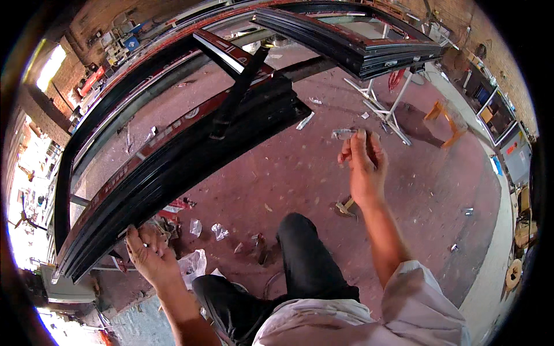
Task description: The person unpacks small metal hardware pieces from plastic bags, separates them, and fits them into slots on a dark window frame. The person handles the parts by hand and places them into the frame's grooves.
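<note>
A long black window frame [173, 167] with reddish printed film on it slants across the left half, raised above the floor. A black strip [239, 92] lies across its near bar. At the frame's lower left end my left hand [151, 254] has its fingers curled in a pinch beside the edge. A small pale thing shows by the fingertips, too small to name. My right hand [365, 158] is up over the floor, apart from the frame. Between its thumb and fingers is a small shiny greyish piece [341, 134], whose kind I cannot tell.
Another black framed section [369, 49] rests at the upper right, above a white metal stand [389, 109]. On the reddish floor are a hammer [346, 206], a wooden stool [447, 122], and clear plastic bags [193, 265] near my legs. A cabinet [515, 153] stands along the right wall.
</note>
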A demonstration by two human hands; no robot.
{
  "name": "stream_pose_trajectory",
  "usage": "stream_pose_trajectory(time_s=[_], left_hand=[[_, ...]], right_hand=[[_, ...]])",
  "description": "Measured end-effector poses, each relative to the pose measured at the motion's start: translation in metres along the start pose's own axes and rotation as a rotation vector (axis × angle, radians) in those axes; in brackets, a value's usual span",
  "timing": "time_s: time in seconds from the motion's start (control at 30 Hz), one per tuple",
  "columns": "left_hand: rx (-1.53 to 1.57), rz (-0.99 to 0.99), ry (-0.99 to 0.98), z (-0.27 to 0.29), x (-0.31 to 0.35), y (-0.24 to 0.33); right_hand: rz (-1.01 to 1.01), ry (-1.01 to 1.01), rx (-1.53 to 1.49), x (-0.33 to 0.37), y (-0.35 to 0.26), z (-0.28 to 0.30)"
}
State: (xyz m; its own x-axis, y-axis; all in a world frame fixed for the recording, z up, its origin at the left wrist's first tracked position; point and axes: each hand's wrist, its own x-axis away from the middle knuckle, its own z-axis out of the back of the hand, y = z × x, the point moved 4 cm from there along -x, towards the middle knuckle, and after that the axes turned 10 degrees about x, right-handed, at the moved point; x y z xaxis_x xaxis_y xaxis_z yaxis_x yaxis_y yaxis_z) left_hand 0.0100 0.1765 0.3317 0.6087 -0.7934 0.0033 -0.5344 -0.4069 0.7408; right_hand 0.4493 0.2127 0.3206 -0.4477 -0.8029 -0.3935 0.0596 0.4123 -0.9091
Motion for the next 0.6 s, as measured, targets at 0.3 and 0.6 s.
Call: stream_pose_trajectory(time_s=[0.3,0.6], left_hand=[[0.002,-0.057,-0.011,0.03,-0.015,0.026],[-0.073,-0.076,0.074,0.026,-0.01,0.033]], right_hand=[[0.015,-0.124,-0.112,-0.006,-0.004,-0.037],[0.055,-0.189,-0.064,-0.001,-0.015,-0.055]])
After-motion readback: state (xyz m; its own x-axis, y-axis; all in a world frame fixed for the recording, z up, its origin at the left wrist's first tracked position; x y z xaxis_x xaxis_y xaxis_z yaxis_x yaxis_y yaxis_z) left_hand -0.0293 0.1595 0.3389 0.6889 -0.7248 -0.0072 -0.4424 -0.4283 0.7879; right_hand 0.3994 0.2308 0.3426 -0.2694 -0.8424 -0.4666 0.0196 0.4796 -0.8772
